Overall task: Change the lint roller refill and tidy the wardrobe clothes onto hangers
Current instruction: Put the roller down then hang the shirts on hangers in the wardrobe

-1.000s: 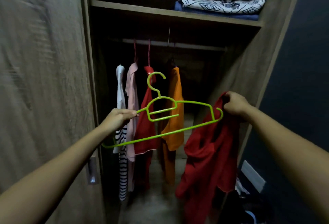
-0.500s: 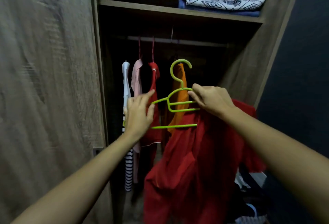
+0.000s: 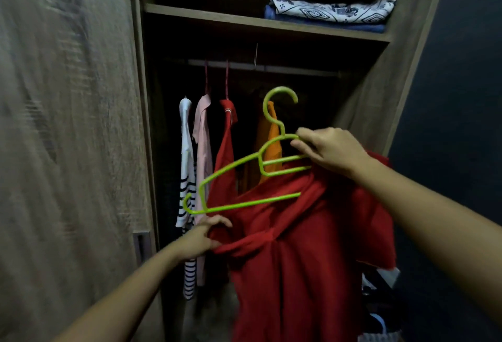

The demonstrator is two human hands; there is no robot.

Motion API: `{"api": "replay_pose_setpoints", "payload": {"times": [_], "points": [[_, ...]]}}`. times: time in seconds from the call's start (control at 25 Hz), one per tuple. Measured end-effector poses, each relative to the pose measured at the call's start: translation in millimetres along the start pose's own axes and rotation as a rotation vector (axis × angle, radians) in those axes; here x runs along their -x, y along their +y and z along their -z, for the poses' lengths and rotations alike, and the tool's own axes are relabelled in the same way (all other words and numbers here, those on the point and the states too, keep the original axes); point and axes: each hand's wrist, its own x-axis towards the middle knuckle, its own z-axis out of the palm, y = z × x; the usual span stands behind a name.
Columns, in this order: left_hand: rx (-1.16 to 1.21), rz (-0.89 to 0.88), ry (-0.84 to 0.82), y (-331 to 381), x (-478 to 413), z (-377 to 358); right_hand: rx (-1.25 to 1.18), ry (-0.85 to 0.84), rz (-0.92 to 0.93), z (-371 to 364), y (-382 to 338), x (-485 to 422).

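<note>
A lime-green plastic hanger (image 3: 239, 162) is held up in front of the open wardrobe, its hook pointing up. My right hand (image 3: 330, 151) grips it near the neck, over the top of a loose red garment (image 3: 304, 246). The hanger's right half is inside the red garment; its left arm sticks out bare. Lower left, my left hand (image 3: 202, 237) pinches a fold of the red cloth just below the hanger's left tip.
Behind, a rail (image 3: 260, 67) carries a striped white top (image 3: 187, 192), a pink shirt (image 3: 203, 151), a red shirt (image 3: 226, 151) and an orange one (image 3: 271, 146). Folded patterned cloth (image 3: 334, 11) lies on the upper shelf (image 3: 206, 17). The wardrobe door (image 3: 68, 151) stands at my left.
My left hand let go of the hanger's left end and dropped down to take the red cloth. The hanger's right side went into the garment, with my right hand at its neck.
</note>
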Motion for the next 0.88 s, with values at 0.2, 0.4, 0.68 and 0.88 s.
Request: {"api": "replay_pose_setpoints", "payload": {"times": [0.2, 0.4, 0.68, 0.88], "points": [[-0.06, 0.15, -0.043, 8.0, 0.0, 55.2, 0.103, -0.112, 0.055, -38.5, -2.9, 39.0], [-0.473, -0.146, 0.501, 83.7, 4.0, 28.8, -0.014, -0.139, -0.157, -52.4, -20.3, 28.2], [-0.735, -0.387, 0.786, 80.4, 19.6, 50.2, -0.195, 0.029, -0.286, -50.0, -15.5, 30.0], [-0.549, -0.282, 0.559, 66.7, 13.0, 94.9, -0.262, 0.088, -0.306, -42.4, -24.5, 24.4]]}}
